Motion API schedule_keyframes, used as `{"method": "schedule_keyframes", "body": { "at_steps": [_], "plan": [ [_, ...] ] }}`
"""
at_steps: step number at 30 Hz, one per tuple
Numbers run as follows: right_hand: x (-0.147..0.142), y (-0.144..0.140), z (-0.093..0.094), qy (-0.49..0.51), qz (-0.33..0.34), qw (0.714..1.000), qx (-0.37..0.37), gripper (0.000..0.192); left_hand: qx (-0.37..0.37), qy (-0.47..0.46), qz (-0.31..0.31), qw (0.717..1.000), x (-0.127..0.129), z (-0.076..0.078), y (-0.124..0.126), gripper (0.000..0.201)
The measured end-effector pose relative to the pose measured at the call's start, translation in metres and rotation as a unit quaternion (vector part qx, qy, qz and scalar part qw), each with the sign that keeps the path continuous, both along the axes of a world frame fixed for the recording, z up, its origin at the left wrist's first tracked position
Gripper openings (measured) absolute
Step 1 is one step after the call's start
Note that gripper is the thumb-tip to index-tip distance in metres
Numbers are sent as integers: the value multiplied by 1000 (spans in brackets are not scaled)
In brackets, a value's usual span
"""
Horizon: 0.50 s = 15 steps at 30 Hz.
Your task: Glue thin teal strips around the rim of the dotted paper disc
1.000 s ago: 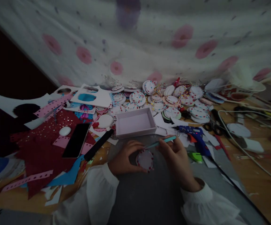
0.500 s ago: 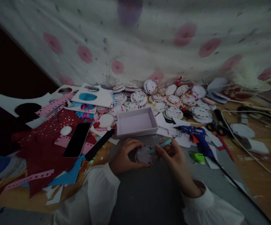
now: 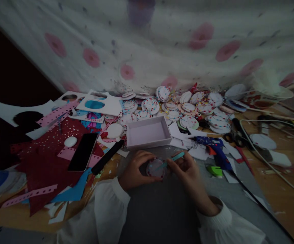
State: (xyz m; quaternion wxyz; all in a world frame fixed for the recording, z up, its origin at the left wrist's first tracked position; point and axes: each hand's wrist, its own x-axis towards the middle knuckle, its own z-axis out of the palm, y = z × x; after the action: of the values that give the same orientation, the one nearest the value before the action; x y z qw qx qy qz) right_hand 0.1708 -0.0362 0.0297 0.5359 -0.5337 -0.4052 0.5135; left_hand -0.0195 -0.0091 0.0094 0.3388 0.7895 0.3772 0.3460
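Observation:
Between the thumb and fingers of my left hand (image 3: 134, 171) is a small round pale disc (image 3: 155, 171) with red and blue dots, like beads, around its rim. My right hand (image 3: 189, 171) pinches teal tweezers (image 3: 178, 156), slanted down to the left. Their tips lie over the disc's upper part; whether they touch it or grip anything is too dim to tell. Just beyond both hands sits a shallow white open box (image 3: 149, 134).
A blue glue gun (image 3: 216, 145) and a green clip-like piece (image 3: 215, 170) lie to the right. At left are a phone (image 3: 83, 152), a black stick (image 3: 108, 157) and red felt (image 3: 44, 169). Several stacks of beaded discs (image 3: 150, 105) line the back, before a flowered curtain (image 3: 147, 51).
My right hand and the tweezers have shifted slightly left, bringing the tips further over the disc. My left hand and the disc stay nearly still.

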Motion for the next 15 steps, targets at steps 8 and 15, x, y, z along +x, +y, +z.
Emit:
{"method": "schedule_keyframes", "body": {
  "at_steps": [8, 15],
  "plan": [
    [-1, 0, -1, -13, -6, 1000, 28, 38, -6, -1, -2, 1000, 0, -2, -1, 61],
    [-3, 0, 4, -11, 7, 1000, 27, 38, -22, 9, 2, 1000, 0, -2, 0, 61]
  ]
}}
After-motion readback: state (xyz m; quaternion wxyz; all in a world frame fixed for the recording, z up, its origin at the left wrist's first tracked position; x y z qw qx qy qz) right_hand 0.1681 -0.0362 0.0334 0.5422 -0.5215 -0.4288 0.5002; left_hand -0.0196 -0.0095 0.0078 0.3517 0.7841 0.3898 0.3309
